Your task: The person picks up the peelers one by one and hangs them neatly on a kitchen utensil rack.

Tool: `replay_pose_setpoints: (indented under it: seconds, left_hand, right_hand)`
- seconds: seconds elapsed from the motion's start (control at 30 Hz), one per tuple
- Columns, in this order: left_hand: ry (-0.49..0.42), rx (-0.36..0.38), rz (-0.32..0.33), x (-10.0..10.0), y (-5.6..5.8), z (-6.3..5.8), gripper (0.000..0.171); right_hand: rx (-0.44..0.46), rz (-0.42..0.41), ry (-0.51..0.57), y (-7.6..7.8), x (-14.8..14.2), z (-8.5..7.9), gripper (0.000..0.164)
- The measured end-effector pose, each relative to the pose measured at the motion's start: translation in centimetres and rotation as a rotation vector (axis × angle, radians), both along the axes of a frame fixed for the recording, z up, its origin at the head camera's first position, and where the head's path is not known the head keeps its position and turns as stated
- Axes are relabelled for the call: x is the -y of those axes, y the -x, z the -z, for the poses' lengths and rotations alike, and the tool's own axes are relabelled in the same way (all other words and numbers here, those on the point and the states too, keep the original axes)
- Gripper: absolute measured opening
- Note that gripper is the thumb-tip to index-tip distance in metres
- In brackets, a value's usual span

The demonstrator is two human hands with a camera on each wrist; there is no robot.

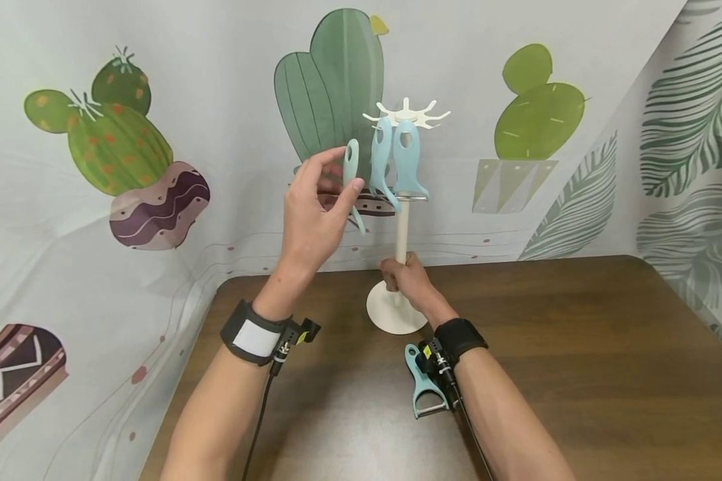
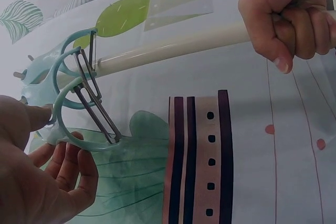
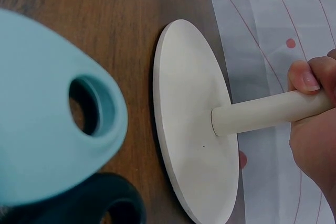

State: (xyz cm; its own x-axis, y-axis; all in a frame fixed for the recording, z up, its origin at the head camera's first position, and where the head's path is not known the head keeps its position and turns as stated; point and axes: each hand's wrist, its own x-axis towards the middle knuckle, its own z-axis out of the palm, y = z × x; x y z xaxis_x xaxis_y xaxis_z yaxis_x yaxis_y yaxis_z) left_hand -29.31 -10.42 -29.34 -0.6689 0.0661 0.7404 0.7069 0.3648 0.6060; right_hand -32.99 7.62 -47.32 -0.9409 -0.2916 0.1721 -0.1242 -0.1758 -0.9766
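Between its thumb and fingers, my left hand (image 1: 313, 207) pinches a light-blue Y-shaped peeler (image 1: 351, 164), upright with its holed handle end on top. It is just left of two matching peelers, a left one (image 1: 381, 153) and a right one (image 1: 406, 164), which hang from the hooks of a white rotary stand (image 1: 402, 230). In the left wrist view the held peeler's blade head (image 2: 86, 144) overlaps the hanging ones. My right hand (image 1: 415, 280) grips the stand's pole low down, above the round base (image 1: 388, 312).
Another light-blue peeler (image 1: 420, 377) lies on the brown wooden table (image 1: 577, 374), partly behind the right wrist's camera. Several white hooks (image 1: 406, 110) fan out at the stand's top. A cactus-print cloth (image 1: 228, 100) hangs behind the table.
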Motion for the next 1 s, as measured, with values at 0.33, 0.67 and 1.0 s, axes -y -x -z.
replay_pose_setpoints:
  seconds: [0.33,0.67,1.0]
  left_hand:
    - [0.002,-0.008,0.003,-0.5,0.6,-0.9,0.043]
    - [-0.005,-0.017,0.021,-1.3,1.0,-2.0,0.043]
    - [-0.02,-0.011,0.006,-1.6,1.8,-2.4,0.042]
  right_hand:
    - [-0.006,0.001,0.003,-0.1,-0.1,-0.2,0.051]
    - [-0.002,-0.002,-0.008,0.2,-0.4,0.0,0.05]
    - [-0.006,0.007,-0.011,0.0,-0.2,0.1,0.052]
